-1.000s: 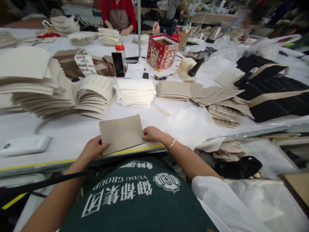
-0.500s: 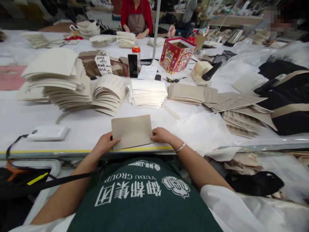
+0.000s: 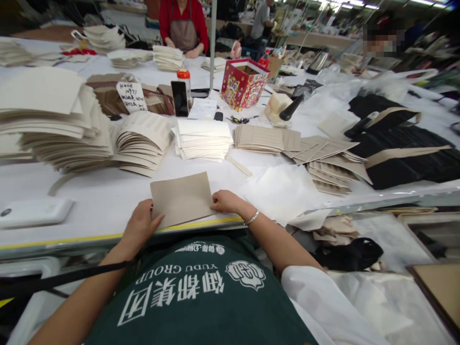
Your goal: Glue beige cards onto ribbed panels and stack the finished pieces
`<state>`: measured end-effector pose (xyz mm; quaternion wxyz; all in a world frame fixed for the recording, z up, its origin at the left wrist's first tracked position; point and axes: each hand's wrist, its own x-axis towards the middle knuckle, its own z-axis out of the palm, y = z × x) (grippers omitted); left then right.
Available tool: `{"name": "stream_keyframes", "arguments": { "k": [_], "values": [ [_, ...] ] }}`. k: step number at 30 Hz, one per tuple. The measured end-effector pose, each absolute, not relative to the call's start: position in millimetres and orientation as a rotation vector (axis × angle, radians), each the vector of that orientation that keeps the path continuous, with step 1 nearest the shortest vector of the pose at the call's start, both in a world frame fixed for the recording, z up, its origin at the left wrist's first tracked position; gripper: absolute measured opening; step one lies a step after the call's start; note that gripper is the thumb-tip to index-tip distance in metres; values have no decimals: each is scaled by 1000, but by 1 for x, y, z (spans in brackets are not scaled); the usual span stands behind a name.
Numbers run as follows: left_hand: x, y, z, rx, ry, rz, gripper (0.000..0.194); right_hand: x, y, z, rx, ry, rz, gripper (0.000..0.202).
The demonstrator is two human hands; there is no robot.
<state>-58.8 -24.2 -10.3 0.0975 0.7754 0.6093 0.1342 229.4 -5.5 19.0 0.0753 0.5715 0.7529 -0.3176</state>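
Observation:
A flat beige rectangular panel point(image 3: 182, 199) lies at the table's front edge, slightly tilted to the view. My left hand point(image 3: 142, 220) grips its left edge, the thumb on top and the other fingers partly hidden. At the lower right corner, my right hand point(image 3: 225, 201) pinches the panel between thumb and curled fingers. Beyond it stands a stack of white pieces point(image 3: 203, 138). A fanned pile of cream panels point(image 3: 145, 136) sits to the left of that stack, and a stack of beige pieces point(image 3: 260, 138) to its right.
A tall stack of cream sheets point(image 3: 39, 96) rises at left, near a white device point(image 3: 36, 213). White sheets point(image 3: 283, 189) lie right of my hands. Farther back are a phone point(image 3: 179, 98), a red box point(image 3: 242, 86) and a metal pole point(image 3: 212, 43). A person point(image 3: 183, 28) in red works opposite.
The view has swung to the right, so the table's things sit farther left. Both hands keep their hold on the beige panel, which stays at the table edge.

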Motion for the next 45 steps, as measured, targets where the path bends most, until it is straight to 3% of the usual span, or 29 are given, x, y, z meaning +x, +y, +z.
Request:
{"name": "stream_keyframes", "arguments": {
  "k": [4,9,12,20,25,27,34,40,45],
  "values": [
    [-55,-36,-18,2754,1621,663,43,232,-4,15,1728,2281,-967,18],
    [-47,-29,-8,3098,725,128,50,233,0,8,1695,2318,-956,18],
    [-34,-22,0,3065,579,-76,45,233,3,6,1685,2315,-958,18],
    [47,-25,-24,2700,787,282,36,236,7,8,1650,2343,-1018,14],
    [53,-24,-32,2602,796,316,36,244,23,3,1629,2168,-1611,21],
    [50,-23,-32,2612,788,321,35,247,31,1,1645,2152,-1689,20],
    [59,-22,-26,2646,821,390,26,248,36,2,1631,2233,-1596,13],
    [76,-18,-26,2645,1102,314,22,241,40,13,1516,2438,-1001,13],
    [80,-13,-27,2627,1141,253,14,244,67,12,1565,2468,-1178,14]
  ]
}}
